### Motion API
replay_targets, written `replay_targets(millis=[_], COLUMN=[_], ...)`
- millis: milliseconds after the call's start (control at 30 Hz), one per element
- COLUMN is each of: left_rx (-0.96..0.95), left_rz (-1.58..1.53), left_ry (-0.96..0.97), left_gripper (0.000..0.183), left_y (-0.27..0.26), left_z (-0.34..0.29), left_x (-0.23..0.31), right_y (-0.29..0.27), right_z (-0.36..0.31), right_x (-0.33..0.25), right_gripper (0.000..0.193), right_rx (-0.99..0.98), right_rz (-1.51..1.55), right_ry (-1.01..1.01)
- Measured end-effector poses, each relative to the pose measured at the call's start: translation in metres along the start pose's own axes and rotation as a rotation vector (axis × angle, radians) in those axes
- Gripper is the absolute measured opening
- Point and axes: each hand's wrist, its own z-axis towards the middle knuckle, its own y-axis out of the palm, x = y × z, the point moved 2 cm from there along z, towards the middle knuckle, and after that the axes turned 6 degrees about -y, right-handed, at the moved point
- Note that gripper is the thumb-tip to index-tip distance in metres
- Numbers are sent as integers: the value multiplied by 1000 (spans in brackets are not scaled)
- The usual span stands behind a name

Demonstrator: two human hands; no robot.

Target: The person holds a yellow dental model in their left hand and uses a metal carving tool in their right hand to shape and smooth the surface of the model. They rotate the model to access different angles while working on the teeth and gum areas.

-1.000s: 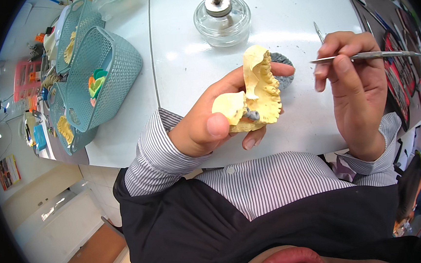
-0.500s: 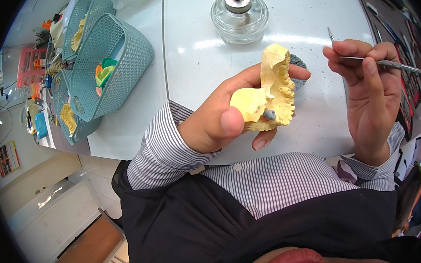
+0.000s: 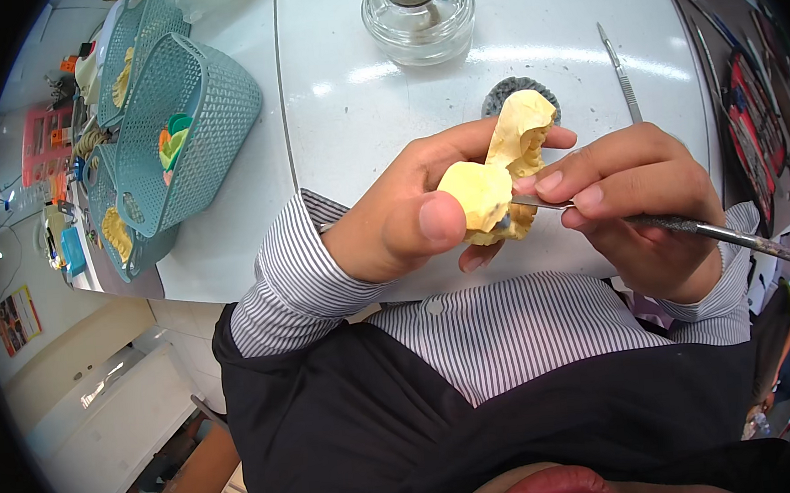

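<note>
My left hand (image 3: 402, 209) grips a yellow plaster dental model (image 3: 475, 190) with a row of teeth, thumb on the near side and fingers behind. A small grey-blue patch shows low on the model, partly covered. My right hand (image 3: 648, 201) is closed in a pinch on a slim metal carving instrument (image 3: 715, 231) with a dark knurled handle. Its flat tip touches the model beside the grey-blue patch, or lies just in front of it; I cannot tell which. Right fingertips rest close against the model's teeth. Behind the model sits a round grey scalloped object (image 3: 511, 92) on the table.
A glass spirit lamp (image 3: 421, 25) stands at the far middle of the white table (image 3: 349, 112). Another metal instrument (image 3: 621, 75) lies right of it. Blue-green plastic baskets (image 3: 212, 122) fill the left side. A red tool case (image 3: 757, 120) with several instruments is at the right edge.
My right hand has moved left and down, bringing the instrument's tip to the model. The model has tilted slightly in my left hand. The whole view has shifted a little.
</note>
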Motion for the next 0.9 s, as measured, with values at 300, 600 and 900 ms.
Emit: replay_targets(millis=[300, 600, 900], left_rx=[-17, -32, 12], left_rz=[16, -8, -8], left_ry=[24, 9, -10], left_gripper=[112, 109, 107], left_y=[1, -1, -2], left_z=[1, 3, 1], left_x=[2, 0, 4], right_y=[5, 7, 3], right_z=[1, 5, 1], right_x=[1, -2, 4], right_gripper=[28, 30, 21], right_rx=[27, 6, 2], right_rz=[69, 62, 131], right_ry=[-61, -98, -76])
